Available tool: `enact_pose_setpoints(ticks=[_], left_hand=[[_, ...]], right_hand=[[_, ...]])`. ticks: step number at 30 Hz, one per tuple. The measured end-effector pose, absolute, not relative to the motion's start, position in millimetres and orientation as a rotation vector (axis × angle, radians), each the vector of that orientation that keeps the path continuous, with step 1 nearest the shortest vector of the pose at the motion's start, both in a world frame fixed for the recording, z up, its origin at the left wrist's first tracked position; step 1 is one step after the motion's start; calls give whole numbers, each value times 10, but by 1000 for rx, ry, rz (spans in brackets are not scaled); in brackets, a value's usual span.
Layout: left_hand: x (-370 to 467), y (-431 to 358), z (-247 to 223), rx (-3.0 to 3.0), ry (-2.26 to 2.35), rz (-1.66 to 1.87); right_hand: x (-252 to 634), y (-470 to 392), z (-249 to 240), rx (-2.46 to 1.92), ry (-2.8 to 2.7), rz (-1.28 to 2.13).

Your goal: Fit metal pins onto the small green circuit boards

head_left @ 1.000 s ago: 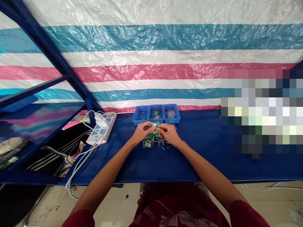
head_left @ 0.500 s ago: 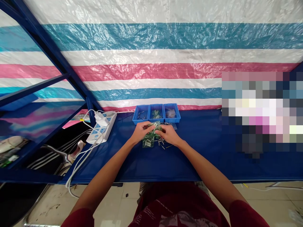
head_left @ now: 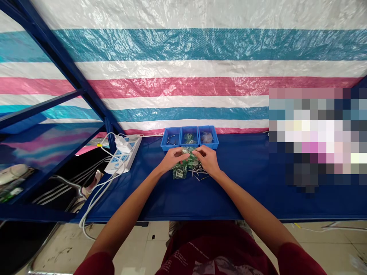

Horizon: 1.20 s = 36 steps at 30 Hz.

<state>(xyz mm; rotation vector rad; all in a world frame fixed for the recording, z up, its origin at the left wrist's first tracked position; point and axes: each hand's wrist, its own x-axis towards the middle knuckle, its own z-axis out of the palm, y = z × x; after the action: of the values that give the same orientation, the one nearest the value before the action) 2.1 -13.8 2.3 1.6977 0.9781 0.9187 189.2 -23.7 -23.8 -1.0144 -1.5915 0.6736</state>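
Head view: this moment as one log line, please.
left hand, right hand: holding green transparent plastic packet; near: loose thin metallic rods; beyond: blue rectangular plastic bins

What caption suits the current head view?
Left hand and right hand hold a small green translucent plastic bag beside scattered slim metallic rods, near three blue rectangular plastic bins.

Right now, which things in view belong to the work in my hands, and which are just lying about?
Likely in use:
held green packet
lower green packet
loose metal pins
blue bins

Likely just lying about:
white power strip
small black thing on the floor
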Motion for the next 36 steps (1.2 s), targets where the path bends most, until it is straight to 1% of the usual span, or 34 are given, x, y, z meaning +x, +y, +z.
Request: enact_pose_setpoints(ticks=[3, 7, 14, 19, 31, 36], left_hand=[[17, -129, 12, 1749, 1038, 1048], [6, -122, 21, 1809, 1029, 1157], [29, -138, 7, 1742, 1041, 1168], [18, -141, 20, 1798, 1087, 1254], [14, -150, 16, 1829, 1115, 1237], [19, -160, 24, 1827, 1069, 1180]], right_hand=[[1897, -254, -206, -974, -1615, 626], [1898, -266, -175, -948, -1643, 678], [1903, -234, -192, -947, -1751, 538], [1923, -233, -172, -949, -1770, 545], [1909, -273, -161, -926, -1770, 583], [1918, -282, -170, -924, -1730, 694]])
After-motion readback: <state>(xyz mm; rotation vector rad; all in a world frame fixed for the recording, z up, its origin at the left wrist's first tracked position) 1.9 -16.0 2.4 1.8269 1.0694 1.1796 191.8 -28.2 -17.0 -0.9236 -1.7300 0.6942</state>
